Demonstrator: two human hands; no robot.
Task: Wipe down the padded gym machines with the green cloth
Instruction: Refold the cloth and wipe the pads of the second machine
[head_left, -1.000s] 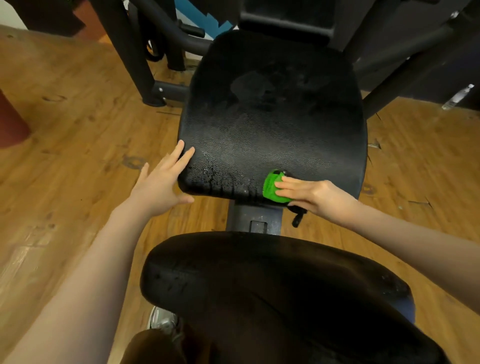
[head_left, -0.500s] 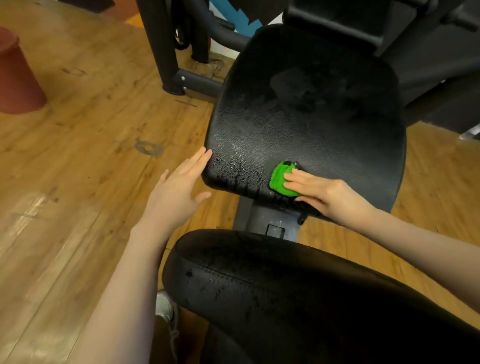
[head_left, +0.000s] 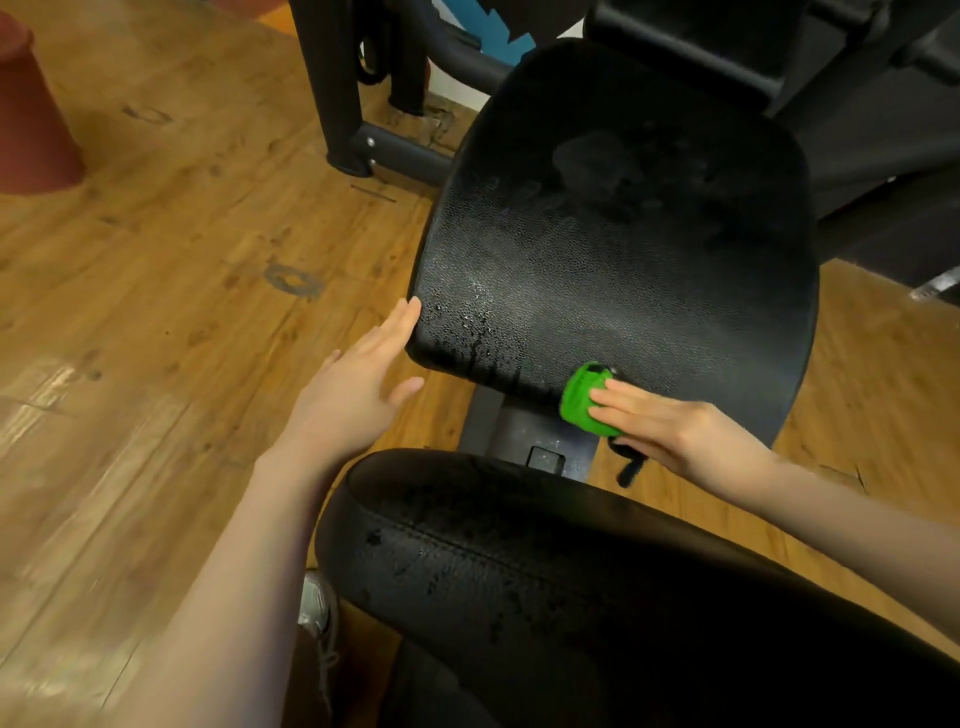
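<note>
Cloth (head_left: 584, 399) (bright green, bunched) pressed on wet black pad (head_left: 623, 260) by flat right fingers (head_left: 618, 402); left fingers (head_left: 387, 332) straight.

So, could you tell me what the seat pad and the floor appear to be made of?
The seat pad looks like black vinyl or faux leather: pebbled grain, dull sheen, droplets beading on it. The floor looks like varnished wood or wood-look laminate: plank seams, grain, scuffs.
</note>
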